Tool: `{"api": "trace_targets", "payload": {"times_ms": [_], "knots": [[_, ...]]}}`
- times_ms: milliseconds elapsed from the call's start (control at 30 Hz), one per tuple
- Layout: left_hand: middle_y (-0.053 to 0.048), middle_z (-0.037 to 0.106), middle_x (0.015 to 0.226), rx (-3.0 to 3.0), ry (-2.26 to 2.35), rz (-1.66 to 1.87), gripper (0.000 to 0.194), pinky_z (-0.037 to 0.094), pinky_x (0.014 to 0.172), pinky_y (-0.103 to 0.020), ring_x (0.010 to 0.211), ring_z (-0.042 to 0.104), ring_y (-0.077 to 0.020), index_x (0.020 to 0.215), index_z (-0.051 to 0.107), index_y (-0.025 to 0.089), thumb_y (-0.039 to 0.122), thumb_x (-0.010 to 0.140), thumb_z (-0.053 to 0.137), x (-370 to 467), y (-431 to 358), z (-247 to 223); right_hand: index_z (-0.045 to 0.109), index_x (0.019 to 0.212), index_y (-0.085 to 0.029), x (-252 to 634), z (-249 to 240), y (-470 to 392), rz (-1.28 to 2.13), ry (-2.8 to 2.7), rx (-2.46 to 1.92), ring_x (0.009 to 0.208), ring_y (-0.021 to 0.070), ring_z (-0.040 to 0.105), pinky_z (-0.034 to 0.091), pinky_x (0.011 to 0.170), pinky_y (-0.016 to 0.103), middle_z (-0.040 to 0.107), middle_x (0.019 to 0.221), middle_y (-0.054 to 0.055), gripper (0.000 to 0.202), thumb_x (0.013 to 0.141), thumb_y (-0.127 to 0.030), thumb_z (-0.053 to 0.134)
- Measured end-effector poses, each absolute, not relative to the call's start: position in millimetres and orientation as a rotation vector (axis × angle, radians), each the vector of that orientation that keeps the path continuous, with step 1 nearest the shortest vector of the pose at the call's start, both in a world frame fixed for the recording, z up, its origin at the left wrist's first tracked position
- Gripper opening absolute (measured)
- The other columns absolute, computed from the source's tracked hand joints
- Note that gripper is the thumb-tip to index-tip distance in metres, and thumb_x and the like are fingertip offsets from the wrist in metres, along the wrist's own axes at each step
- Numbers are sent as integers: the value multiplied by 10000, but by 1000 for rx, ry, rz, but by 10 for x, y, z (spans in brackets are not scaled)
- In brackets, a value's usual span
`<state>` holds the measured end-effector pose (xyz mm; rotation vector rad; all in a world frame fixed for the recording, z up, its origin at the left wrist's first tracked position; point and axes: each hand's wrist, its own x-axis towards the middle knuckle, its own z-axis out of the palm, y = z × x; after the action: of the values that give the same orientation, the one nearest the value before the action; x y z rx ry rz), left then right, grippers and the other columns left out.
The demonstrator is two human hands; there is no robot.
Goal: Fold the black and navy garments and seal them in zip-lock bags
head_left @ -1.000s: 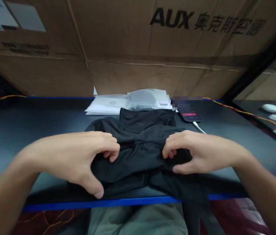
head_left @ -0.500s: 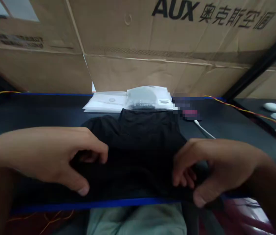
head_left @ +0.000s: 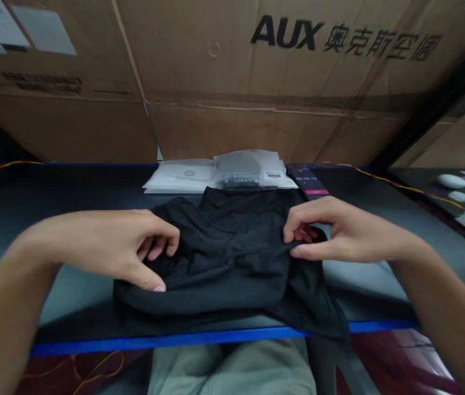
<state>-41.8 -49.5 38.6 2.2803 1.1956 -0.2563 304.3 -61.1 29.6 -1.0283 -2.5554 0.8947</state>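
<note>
The crumpled black fabric garment [head_left: 232, 263] lies between the hands at the desk's [head_left: 380, 219] near edge, its wider spread running left to right. The right hand [head_left: 318, 233] pinches its right side, thumb and forefinger together; the left hand [head_left: 133, 247] rests at its left side, thumb and fingers apart.
</note>
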Motion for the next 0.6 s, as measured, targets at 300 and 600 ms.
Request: {"api": "trace_targets", "payload": {"times_ms": [300, 600], "knots": [[14, 673, 770, 2262, 1150, -255, 359, 456, 537, -229, 655, 605, -172, 882, 692, 257, 464, 618, 821, -377, -515, 451, 739, 936, -186, 3149, 317, -531, 794, -2498, -1010, 798, 178, 635, 505, 718, 274, 713, 903, 62, 208, 835, -365, 705], [-109, 611, 1281, 2657, 1125, 593, 350, 400, 1081, -388, 1205, 555, -259, 1160, 647, 186, 403, 969, 450, -25, -106, -128, 739, 1052, -167, 3214, -196, -84, 145, -2234, -1357, 976, 271, 676, 516, 885, 397, 741, 1052, 109, 286, 835, -310, 618]]}}
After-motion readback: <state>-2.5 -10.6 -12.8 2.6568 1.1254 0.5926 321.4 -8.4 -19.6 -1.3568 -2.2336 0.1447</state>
